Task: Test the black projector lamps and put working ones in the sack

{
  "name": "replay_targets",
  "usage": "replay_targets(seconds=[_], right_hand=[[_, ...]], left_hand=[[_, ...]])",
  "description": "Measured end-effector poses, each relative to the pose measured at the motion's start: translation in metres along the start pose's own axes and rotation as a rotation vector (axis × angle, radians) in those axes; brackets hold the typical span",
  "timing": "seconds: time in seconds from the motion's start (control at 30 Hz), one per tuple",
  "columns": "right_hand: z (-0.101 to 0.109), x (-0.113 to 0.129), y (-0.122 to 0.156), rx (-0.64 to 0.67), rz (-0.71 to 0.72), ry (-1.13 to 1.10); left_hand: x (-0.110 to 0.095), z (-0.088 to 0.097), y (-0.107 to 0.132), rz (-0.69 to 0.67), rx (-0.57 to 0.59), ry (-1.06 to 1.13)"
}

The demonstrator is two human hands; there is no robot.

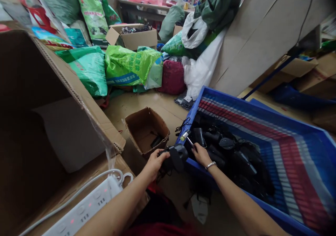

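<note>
Black device [177,158], perhaps a charger, left hand [154,165], blue crate [194,106], cardboard box [139,131]

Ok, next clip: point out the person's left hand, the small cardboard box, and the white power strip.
Left hand [154,165]: head view, back of the hand.
Small cardboard box [143,125]: head view, inner wall.
White power strip [86,204]: head view, top face.

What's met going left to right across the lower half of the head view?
Large cardboard carton → left hand → black plastic device → right hand → pile of black items → blue plastic crate
</note>
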State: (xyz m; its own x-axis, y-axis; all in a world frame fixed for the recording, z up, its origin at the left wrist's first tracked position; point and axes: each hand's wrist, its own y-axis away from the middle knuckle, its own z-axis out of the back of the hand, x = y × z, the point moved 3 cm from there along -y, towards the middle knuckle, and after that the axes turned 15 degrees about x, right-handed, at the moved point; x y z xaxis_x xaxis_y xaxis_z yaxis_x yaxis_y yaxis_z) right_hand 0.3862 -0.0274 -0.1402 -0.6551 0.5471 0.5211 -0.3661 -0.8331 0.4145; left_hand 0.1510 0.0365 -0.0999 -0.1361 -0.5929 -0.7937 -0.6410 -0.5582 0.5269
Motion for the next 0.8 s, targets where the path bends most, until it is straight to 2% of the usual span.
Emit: replay_targets(seconds=[0.07, 0.13, 0.23, 0.33, 0.4, 0.47, 0.57, 0.63, 0.73, 0.8], right_hand=[[0.009, 0.002, 0.012, -0.056, 0.015, 0.02], [0.027, 0.007, 0.032, -0.101, 0.065, 0.028], [0.058, 0.014, 0.067, -0.077, 0.148, 0.025], [0.078, 0.024, 0.098, -0.062, 0.26, 0.03], [0.081, 0.029, 0.111, -0.102, 0.374, 0.045], [0.074, 0.031, 0.117, -0.11, 0.463, 0.086], [0.058, 0.028, 0.114, -0.03, 0.511, 0.17], [0.055, 0.029, 0.11, 0.005, 0.511, 0.222], [0.072, 0.039, 0.111, 0.007, 0.528, 0.275], [0.092, 0.05, 0.119, -0.059, 0.559, 0.246]], left_hand=[[-0.003, 0.002, -0.002, 0.002, -0.004, -0.011], [-0.007, 0.003, -0.004, 0.009, -0.015, -0.024], [-0.01, 0.006, -0.009, 0.012, -0.031, -0.045], [-0.011, 0.009, -0.014, 0.019, -0.022, -0.063], [-0.011, 0.01, -0.016, 0.023, -0.008, -0.078], [-0.01, 0.011, -0.018, 0.02, 0.002, -0.092], [-0.009, 0.013, -0.02, 0.02, 0.007, -0.107], [-0.008, 0.015, -0.021, 0.026, 0.005, -0.117], [-0.009, 0.015, -0.022, 0.04, -0.002, -0.132], [-0.011, 0.014, -0.021, 0.052, -0.005, -0.134]])
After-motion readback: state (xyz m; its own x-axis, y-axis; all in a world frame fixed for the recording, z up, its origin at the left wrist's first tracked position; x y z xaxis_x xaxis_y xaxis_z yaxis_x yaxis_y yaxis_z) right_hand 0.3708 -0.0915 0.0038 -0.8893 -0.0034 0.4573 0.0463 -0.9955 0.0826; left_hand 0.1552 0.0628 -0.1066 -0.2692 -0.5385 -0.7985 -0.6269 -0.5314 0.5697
